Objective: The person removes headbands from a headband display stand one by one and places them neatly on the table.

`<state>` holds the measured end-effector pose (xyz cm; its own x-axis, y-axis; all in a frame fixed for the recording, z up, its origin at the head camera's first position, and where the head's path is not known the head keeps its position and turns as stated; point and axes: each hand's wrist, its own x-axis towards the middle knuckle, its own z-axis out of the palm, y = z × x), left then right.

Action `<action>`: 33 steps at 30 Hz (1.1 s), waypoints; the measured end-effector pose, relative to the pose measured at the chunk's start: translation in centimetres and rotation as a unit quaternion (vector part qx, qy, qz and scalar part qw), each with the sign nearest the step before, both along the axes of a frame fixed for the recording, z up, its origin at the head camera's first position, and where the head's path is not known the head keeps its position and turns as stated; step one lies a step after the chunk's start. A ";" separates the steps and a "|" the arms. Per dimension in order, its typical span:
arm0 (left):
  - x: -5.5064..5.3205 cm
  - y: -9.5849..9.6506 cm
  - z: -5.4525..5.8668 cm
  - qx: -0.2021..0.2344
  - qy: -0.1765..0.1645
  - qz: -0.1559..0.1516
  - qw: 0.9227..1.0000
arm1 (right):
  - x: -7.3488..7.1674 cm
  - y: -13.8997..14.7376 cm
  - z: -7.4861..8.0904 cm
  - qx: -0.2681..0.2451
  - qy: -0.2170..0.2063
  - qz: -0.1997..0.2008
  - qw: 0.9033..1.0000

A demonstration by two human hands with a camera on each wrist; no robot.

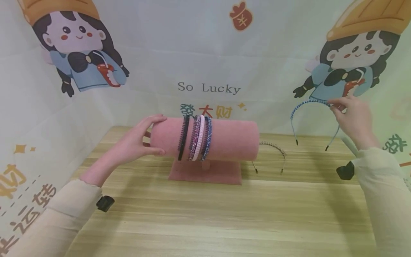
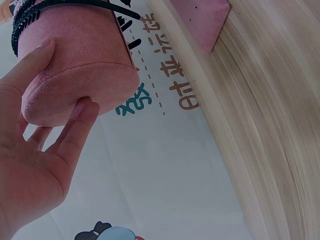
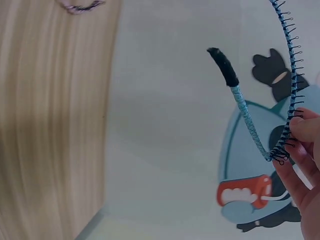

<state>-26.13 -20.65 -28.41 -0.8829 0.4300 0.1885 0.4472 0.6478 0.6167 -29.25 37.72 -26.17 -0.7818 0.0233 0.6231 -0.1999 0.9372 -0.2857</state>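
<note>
My left hand (image 1: 133, 142) grips the left end of a pink padded headband stand (image 1: 234, 139), thumb in front and fingers over the top and end face. Around the stand's roll sit several headbands: a black one (image 1: 183, 139), a purple glittery one (image 1: 194, 139), a pale pink one (image 1: 199, 139) and a blue glittery one (image 1: 207, 139). Off to the right, in the air, my right hand (image 1: 354, 117) pinches a blue headband (image 1: 305, 102) near its top, its dark-tipped ends pointing down. In the right wrist view small wire teeth line the blue headband (image 3: 292, 65).
Behind the stand's right end, another toothed headband (image 1: 273, 145) stands on the wooden table (image 1: 205, 217). A printed cloth (image 1: 205, 53) with cartoon figures hangs at the back and sides. Each sleeve has a black device (image 1: 105, 203) at the wrist.
</note>
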 end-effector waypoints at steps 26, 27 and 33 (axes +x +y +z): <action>0.2 -0.1 0.2 0.006 -0.002 -0.001 1.000 | -1.2 3.3 -7.4 -0.002 -0.091 0.067 0.994; 0.2 -0.1 0.2 0.006 -0.001 0.000 1.000 | -1.2 3.4 -7.7 -0.002 -0.095 0.070 0.993; 0.1 0.0 0.1 0.006 0.003 0.006 1.000 | -1.6 3.7 -8.9 -0.001 -0.112 0.078 0.991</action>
<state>-26.02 -20.63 -28.31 -0.8870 0.4167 0.1988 0.4429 0.6461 0.6216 -30.84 41.43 -35.02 -0.8950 -0.1079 0.4329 -0.2732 0.8996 -0.3407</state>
